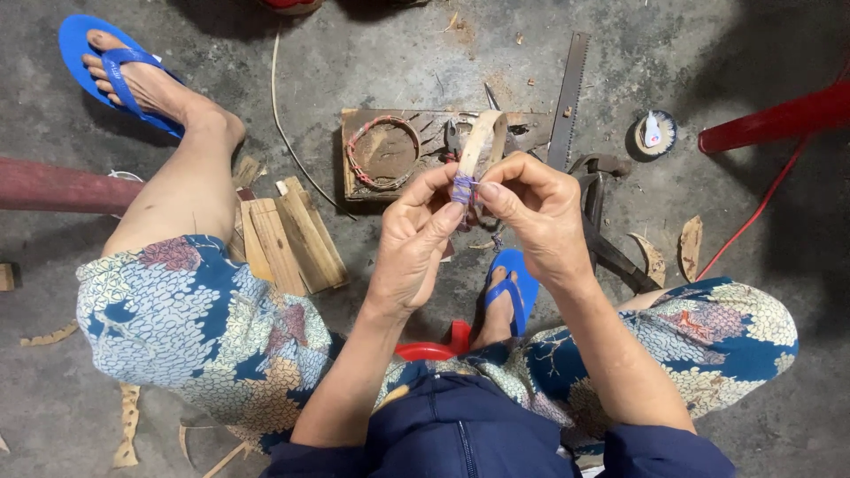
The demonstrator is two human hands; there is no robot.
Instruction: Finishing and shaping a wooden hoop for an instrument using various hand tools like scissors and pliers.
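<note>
- The left hand (416,243) and the right hand (536,212) meet in front of the person, above the knees; the fingers of both are pinched shut on a looped bamboo strip (482,142) where a purple thread (464,188) is wound round it; the loop rises from the fingertips, over the floor things beyond.
- Directly behind the strip lies one wooden board (531,128) on the concrete floor (354,53); on its left half sits one ring wrapped in red and pale binding (382,152); small dark tools lie on the board, partly hidden by the strip and too covered to name.
- One saw blade (568,93) lies slanted at the board's right end; one dark metal tool (595,177) sits just below it, partly hidden by the right hand.
- A stack of flat wood slats (292,239) lies beside the left leg; their number cannot be told.
- One small round tin (653,133) stands well to the right; a red cord (761,208) runs across the floor near it.
- Two blue sandals: one (88,62) far left, one (518,288) below the hands.
- Bark scraps (691,248) are scattered about.
</note>
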